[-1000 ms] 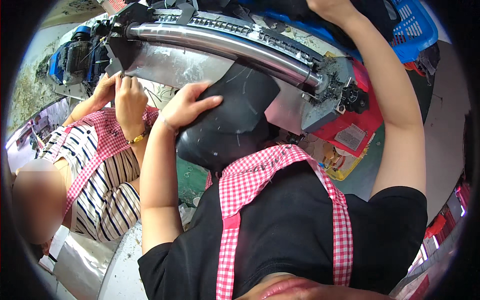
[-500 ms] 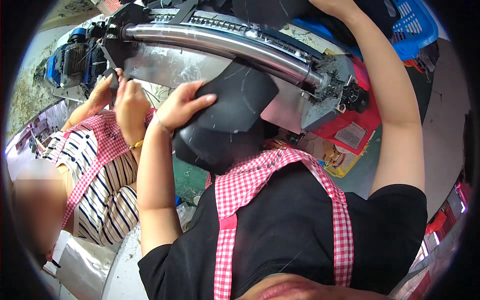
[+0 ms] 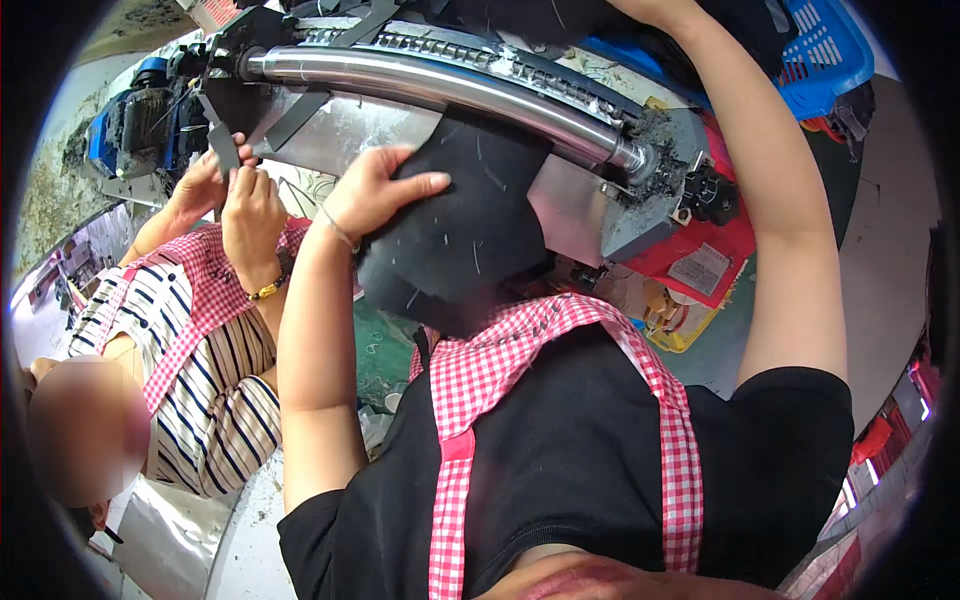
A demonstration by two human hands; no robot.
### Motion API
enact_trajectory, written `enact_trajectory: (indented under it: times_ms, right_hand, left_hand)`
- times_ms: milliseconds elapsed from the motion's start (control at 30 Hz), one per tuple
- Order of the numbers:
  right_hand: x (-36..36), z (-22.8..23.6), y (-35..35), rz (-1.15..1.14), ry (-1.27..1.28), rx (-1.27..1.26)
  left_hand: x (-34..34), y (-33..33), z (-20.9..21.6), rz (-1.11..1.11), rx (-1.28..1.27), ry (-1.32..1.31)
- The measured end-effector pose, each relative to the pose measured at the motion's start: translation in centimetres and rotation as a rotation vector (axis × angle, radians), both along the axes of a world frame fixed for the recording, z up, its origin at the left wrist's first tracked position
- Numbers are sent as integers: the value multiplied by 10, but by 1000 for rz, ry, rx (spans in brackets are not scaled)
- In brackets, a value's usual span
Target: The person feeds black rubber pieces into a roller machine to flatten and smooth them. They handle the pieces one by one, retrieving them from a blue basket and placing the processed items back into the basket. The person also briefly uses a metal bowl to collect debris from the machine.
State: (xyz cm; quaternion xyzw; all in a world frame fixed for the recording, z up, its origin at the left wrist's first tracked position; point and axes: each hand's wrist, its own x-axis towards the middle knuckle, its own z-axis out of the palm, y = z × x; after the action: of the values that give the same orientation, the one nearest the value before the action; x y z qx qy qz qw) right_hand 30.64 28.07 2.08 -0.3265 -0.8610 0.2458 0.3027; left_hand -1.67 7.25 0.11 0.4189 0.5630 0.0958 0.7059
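My left hand is closed on the left side of a black sheet, thumb on top and fingers underneath. The sheet is flexible, with pale scuffs and a few white marks; its far edge reaches the metal roller, and its lower part hangs down toward my apron. Whether it is one sheet or several together, I cannot tell. At the top edge of the view, beyond the machine, my right hand is largely cut off. It is beside dark sheet material; its fingers are out of sight.
To my left, a co-worker's hands hold a narrow black strip by the roller's left end. A blue motor sits beyond it. A blue plastic basket stands at the far right, and a yellow tray lies low beside the machine.
The black sheet has moved so that its far edge is at the roller, and it lies flatter. My left hand has shifted slightly right; my right hand has barely moved.
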Motion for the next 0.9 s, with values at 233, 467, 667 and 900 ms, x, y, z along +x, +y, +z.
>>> enact_trajectory:
  times_ms: [233, 467, 667, 900]
  right_hand:
    - [-4, -87, -12, 98, -287, -757]
    - [8, -11, 8, 36, -138, 83]
    - [0, -72, -14, 271, -428, -594]
    - [14, -11, 9, 4, 25, -98]
  left_hand:
    - [-25, -35, 7, 110, -75, -243]
    - [1, -2, -5, -164, 110, 153]
    - [-27, -26, 8, -102, 14, -235]
    - [8, -10, -12, 117, 252, -47]
